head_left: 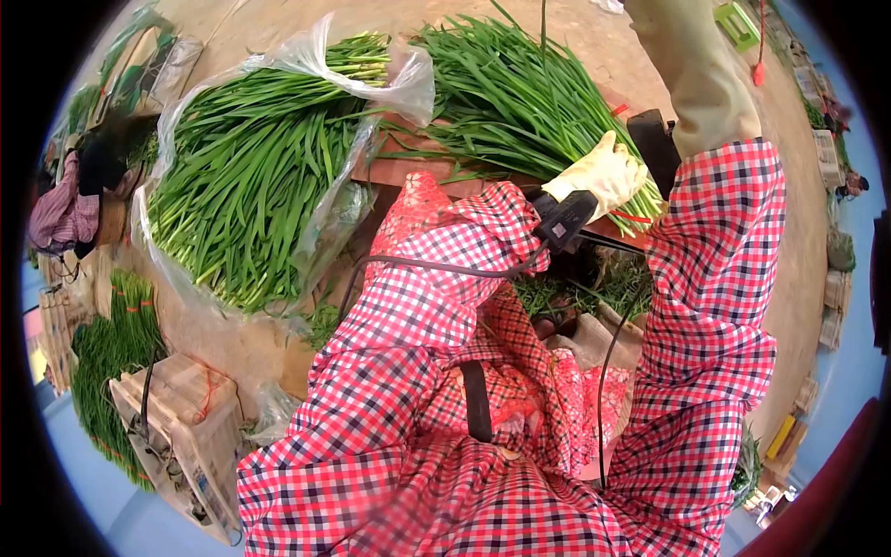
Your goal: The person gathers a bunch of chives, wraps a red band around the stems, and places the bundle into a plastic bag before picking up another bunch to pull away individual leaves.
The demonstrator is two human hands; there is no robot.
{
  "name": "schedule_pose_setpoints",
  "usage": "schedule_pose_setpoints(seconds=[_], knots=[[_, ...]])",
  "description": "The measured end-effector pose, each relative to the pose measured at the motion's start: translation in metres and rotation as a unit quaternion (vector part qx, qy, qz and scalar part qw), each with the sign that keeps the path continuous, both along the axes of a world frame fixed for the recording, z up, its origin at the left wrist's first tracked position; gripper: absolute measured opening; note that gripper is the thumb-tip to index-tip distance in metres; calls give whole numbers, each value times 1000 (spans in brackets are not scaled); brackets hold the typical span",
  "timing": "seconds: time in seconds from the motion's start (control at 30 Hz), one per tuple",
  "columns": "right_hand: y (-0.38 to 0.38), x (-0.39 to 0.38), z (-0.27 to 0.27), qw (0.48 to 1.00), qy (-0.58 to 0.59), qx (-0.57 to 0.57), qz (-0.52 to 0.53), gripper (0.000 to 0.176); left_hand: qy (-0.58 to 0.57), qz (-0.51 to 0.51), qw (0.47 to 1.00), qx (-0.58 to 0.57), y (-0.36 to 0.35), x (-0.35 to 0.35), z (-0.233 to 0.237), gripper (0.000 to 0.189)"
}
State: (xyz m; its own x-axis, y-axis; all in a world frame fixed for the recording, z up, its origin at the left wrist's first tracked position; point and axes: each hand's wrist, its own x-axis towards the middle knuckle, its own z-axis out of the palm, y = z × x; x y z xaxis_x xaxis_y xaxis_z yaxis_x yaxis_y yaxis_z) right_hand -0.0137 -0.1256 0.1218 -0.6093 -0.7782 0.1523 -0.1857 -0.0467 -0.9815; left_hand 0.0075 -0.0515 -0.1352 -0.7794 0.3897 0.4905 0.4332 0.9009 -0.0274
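Observation:
My left hand, in a cream glove with a black device strapped at its wrist, is closed over the stem end of a bundle of garlic chives. Red ties show beside the hand and at the bundle's far edge. The bundle lies on a reddish board. Beyond my right checked cuff, a beige covering runs up out of the frame beside another black device. No right-hand fingers show there. To the left, a larger heap of garlic chives lies in a clear plastic bag.
At lower left, tied green bundles lie beside a plastic crate. A green stool stands at upper right. Dark cables cross my sleeves. Loose leaves lie below the board. Another person's checked clothing shows far left.

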Motion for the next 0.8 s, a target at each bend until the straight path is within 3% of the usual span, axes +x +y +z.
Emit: schedule_pose_setpoints(seconds=[0.13, 0.17, 0.3, 0.4, 0.5, 0.57, 0.7, 0.8], knots=[[21, -16, 3, 999, 13, -26, -36, 25, -95, -45, 993, -46, -27, 23, 48, 27], [27, -21, 4, 998, 17, -33, -46, 26, -41, -25, 998, -27, -26, 23, 45, 27], [57, -38, 9, 993, 41, -66, -88, 28, -60, -25, 998, -1, -25, 21, 41, 27], [86, -51, 13, 987, 62, -89, -122, 30, -117, -26, 993, 0, -27, 25, 48, 47], [121, -62, 17, 978, 82, -116, -153, 32, -115, -41, 992, 14, -29, 23, 46, 47], [140, -57, 20, 969, 80, -126, -198, 33, -98, -42, 994, 19, -31, 24, 45, 47], [155, -36, 28, 910, 48, -92, -401, 33, -44, -42, 998, 23, -30, 24, 38, 45], [171, -30, 27, 902, 51, -98, -418, 32, -36, -42, 998, 27, -28, 23, 34, 43]])
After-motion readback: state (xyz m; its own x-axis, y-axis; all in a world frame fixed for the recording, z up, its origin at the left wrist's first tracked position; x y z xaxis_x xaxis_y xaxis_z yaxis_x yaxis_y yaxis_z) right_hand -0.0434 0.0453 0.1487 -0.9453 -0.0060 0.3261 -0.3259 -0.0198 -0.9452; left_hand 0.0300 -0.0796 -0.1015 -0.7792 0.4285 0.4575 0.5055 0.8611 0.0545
